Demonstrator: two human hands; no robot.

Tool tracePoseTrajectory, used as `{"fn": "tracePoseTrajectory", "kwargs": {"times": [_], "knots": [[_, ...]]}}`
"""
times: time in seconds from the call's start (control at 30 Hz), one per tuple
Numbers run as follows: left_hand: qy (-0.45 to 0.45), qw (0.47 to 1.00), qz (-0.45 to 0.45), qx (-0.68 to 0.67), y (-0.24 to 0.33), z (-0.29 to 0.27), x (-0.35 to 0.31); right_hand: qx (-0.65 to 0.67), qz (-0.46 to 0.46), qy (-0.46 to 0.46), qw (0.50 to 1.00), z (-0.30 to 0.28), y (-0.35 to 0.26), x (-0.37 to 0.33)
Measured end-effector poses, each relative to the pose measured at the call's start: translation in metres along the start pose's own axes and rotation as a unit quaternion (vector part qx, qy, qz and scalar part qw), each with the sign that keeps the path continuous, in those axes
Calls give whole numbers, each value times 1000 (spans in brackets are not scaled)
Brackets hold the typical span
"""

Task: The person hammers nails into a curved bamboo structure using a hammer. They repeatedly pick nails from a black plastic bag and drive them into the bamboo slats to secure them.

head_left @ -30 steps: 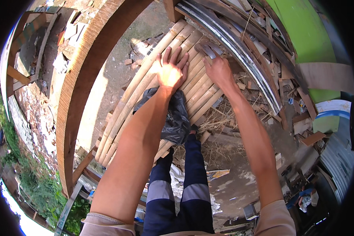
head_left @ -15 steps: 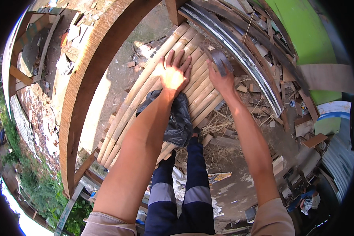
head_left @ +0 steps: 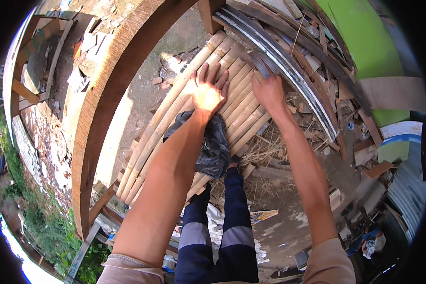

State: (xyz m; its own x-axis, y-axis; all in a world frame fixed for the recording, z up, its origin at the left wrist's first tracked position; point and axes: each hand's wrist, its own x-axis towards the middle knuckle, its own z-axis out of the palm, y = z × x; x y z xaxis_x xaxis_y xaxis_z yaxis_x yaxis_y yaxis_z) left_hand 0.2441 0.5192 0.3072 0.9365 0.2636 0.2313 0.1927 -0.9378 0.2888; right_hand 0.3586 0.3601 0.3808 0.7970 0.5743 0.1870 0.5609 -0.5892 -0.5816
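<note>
A row of pale bamboo poles point(head_left: 152, 124) lies side by side like a slatted panel in front of me. My left hand point(head_left: 209, 92) rests flat on the poles with its fingers spread. On the panel's right side, my right hand point(head_left: 269, 94) is closed round what looks like a claw hammer, its dark metal head point(head_left: 261, 65) close over the pole ends and slightly blurred. The hammer's handle is hidden by the hand. A crumpled black plastic bag point(head_left: 212, 149) lies on the poles below my left wrist.
A thick curved-looking timber beam point(head_left: 92, 118) crosses on the left, joined to a post point(head_left: 208, 14) at the far end. Stacked planks and a striped strip point(head_left: 298, 75) run along the right. Dry straw and wood scraps point(head_left: 270, 146) litter the ground near my feet.
The right hand has turned over with the hammer, and the hammer head has tipped down and left toward the bamboo. My left hand stays in nearly the same place.
</note>
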Motion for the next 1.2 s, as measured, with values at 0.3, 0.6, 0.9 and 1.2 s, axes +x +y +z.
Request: {"fn": "tracePoseTrajectory", "kwargs": {"times": [0.3, 0.6, 0.9, 1.2], "knots": [[8, 1000, 6, 20, 2, 4, 3, -47, -138, 49, 988, 7, 24, -4], [-15, 1000, 8, 6, 3, 5, 5, -58, -25, 0, 998, 26, 27, -11], [-7, 1000, 13, 15, 3, 2, 3, 1, 106, -161, 981, 18, 28, -4], [0, 999, 18, -30, -2, -2, 2, 193, 292, -67, 934, 5, -6, -71]]}}
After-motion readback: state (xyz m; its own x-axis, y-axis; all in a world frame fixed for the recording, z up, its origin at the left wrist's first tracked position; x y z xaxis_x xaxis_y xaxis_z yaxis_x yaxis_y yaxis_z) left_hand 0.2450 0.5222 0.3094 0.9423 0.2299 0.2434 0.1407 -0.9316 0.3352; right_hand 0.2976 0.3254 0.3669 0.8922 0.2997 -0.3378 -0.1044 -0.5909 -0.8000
